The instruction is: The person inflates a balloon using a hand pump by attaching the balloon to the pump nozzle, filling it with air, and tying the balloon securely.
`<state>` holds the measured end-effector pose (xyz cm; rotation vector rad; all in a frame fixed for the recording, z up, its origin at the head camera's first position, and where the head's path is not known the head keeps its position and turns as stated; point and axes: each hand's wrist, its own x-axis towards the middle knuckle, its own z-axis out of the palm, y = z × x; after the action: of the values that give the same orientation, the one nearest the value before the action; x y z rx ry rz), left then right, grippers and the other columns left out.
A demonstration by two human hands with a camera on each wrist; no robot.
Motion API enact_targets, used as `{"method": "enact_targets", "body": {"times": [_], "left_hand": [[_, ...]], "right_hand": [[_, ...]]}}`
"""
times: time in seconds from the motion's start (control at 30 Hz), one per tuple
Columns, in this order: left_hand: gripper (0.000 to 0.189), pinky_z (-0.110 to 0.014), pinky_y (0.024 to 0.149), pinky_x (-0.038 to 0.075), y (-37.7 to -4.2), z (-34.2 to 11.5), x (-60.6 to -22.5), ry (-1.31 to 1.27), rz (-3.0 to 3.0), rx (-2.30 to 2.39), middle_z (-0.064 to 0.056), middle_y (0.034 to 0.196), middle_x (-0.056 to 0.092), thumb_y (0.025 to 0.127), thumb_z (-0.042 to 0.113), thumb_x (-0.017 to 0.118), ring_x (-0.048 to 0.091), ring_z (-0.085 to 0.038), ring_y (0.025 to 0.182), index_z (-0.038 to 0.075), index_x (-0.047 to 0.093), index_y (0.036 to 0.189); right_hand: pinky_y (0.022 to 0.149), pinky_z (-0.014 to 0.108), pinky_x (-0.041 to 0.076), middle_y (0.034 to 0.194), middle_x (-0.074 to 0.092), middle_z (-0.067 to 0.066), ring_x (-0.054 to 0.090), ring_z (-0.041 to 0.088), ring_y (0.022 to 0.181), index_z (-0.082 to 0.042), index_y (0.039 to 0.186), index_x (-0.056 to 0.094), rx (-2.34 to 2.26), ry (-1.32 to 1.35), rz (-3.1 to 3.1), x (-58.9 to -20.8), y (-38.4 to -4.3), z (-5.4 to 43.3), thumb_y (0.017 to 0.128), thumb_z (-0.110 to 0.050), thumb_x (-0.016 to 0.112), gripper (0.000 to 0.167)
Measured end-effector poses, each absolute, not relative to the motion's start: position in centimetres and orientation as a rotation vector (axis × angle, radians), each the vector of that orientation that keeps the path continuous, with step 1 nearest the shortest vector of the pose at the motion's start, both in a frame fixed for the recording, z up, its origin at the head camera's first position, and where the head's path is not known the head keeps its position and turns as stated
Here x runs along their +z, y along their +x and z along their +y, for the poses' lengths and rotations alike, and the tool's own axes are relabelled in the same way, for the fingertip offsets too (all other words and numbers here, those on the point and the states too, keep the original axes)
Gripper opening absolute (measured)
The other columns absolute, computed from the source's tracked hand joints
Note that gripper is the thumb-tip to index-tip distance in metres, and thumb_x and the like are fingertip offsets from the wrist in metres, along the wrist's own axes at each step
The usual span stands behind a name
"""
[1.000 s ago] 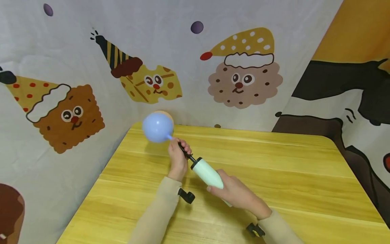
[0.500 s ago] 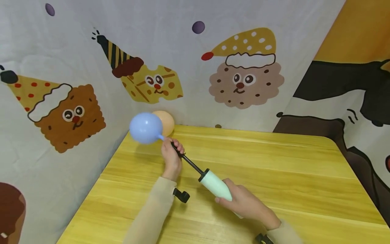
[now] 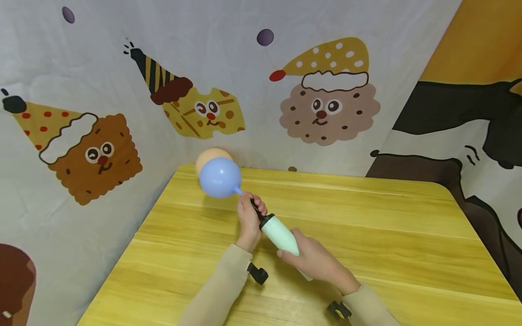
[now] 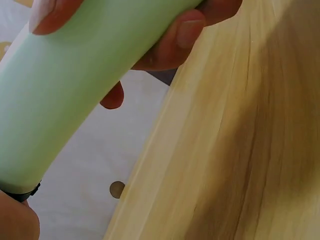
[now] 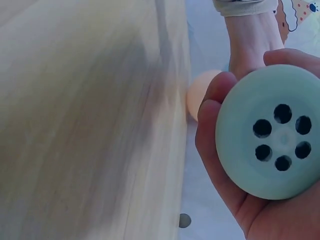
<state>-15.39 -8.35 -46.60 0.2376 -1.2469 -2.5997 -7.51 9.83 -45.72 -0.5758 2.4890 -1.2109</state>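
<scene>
A mint-green balloon pump (image 3: 280, 233) slants over the table between my hands. My right hand (image 3: 316, 259) grips its green barrel; the pump's round end (image 5: 283, 132), with several dark holes, faces the right wrist camera. My left hand (image 3: 249, 216) holds the black nozzle end, fingers curled round it, and the black rod is pushed in so the barrel sits right at this hand. From the left hand's thumb side, a round blue balloon (image 3: 220, 177) sticks out by its neck. Where the neck meets the nozzle is hidden by the fingers.
An orange balloon (image 3: 212, 156) lies behind the blue one at the table's far left corner. The yellow wooden table (image 3: 387, 235) extends to a cartoon-printed cloth (image 3: 253, 113) at the back and left. Small black wrist devices (image 3: 258, 273) sit on both sleeves.
The rod was drawn out half a second ago, hands farther apart; now the barrel is back against the left hand. The left hand and blue balloon have shifted right, covering part of the orange balloon.
</scene>
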Motion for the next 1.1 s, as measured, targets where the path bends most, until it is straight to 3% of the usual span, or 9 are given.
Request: {"method": "enact_targets", "body": {"times": [0.2, 0.4, 0.63, 0.83, 1.1], "left_hand": [[0.038, -0.018, 0.042, 0.038, -16.2, -9.4, -45.8, 0.217, -1.248, -2.566, 0.003, 0.066, 0.044, 0.114, 0.024, 0.028, 0.042, -0.006, 0.049, 0.01, 0.043, 0.082], [0.034, -0.018, 0.042, 0.036, -17.8, -12.5, -43.9, 0.222, -1.129, -2.519, 0.003, 0.065, 0.044, 0.111, 0.016, 0.029, 0.041, -0.007, 0.049, 0.01, 0.044, 0.08], [0.033, -0.017, 0.041, 0.035, -18.5, -15.6, -42.9, 0.258, -0.988, -2.455, 0.002, 0.064, 0.044, 0.107, 0.009, 0.034, 0.04, -0.007, 0.047, 0.01, 0.044, 0.075], [0.034, -0.018, 0.042, 0.036, -17.7, -14.2, -43.9, 0.243, -1.027, -2.493, 0.002, 0.066, 0.044, 0.112, 0.014, 0.029, 0.04, -0.008, 0.049, 0.01, 0.043, 0.081], [0.035, -0.018, 0.044, 0.036, -16.5, -10.9, -45.3, 0.229, -1.113, -2.54, 0.003, 0.069, 0.043, 0.115, 0.025, 0.028, 0.04, -0.007, 0.051, 0.011, 0.042, 0.086]], "right_hand": [[0.045, 0.031, 0.054, 0.083, 0.061, 0.005, 0.061, 0.015, 0.059, 0.003, 0.133, 0.05, -1.247, -0.568, 2.451, -45.3, -7.5, 9.8, 0.099, -0.048, 0.068, 0.064], [0.056, 0.032, 0.055, 0.092, 0.065, 0.002, 0.062, 0.014, 0.069, -0.005, 0.139, 0.05, -1.197, -0.617, 2.44, -44.3, -7.0, 11.5, 0.099, -0.049, 0.067, 0.061], [0.056, 0.029, 0.053, 0.086, 0.062, -0.004, 0.058, 0.008, 0.064, -0.007, 0.133, 0.053, -1.169, -0.752, 2.436, -44.2, -6.5, 13.6, 0.101, -0.045, 0.066, 0.051], [0.05, 0.029, 0.053, 0.083, 0.061, -0.001, 0.058, 0.008, 0.059, -0.004, 0.13, 0.052, -1.145, -0.732, 2.477, -44.8, -6.5, 12.8, 0.099, -0.048, 0.068, 0.056], [0.051, 0.031, 0.054, 0.085, 0.063, 0.001, 0.061, 0.012, 0.063, 0.0, 0.135, 0.051, -1.185, -0.639, 2.489, -44.8, -6.8, 11.1, 0.098, -0.05, 0.068, 0.064]]}}
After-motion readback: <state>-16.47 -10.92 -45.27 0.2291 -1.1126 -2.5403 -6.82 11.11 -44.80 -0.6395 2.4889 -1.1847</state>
